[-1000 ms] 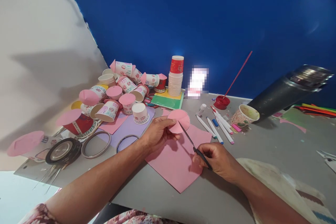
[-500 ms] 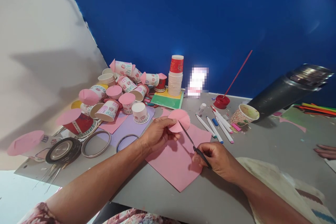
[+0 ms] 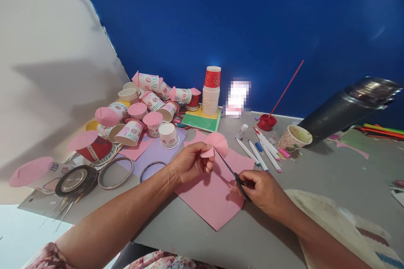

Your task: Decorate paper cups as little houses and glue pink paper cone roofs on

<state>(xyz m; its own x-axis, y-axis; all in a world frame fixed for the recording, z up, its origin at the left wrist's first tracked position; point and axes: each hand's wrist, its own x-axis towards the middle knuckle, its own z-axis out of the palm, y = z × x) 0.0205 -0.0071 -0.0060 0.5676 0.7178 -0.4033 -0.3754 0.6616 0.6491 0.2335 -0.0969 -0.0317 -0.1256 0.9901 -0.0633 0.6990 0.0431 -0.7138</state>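
Pink disc (image 3: pixel 218 141) | earlier flat | now slit parted, flap (image 3: pixel 207 152) bent

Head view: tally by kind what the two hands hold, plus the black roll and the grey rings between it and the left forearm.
Pink disc: 1
Scissors: 1
Black roll: 1
Grey rings: 2
Total: 5

Black-handled metal scissors (image 3: pixel 238 180) at a round pink paper disc (image 3: pixel 218 143)
Left hand (image 3: pixel 194 162) pinches the disc — right hand (image 3: pixel 264 189) grips the scissors.
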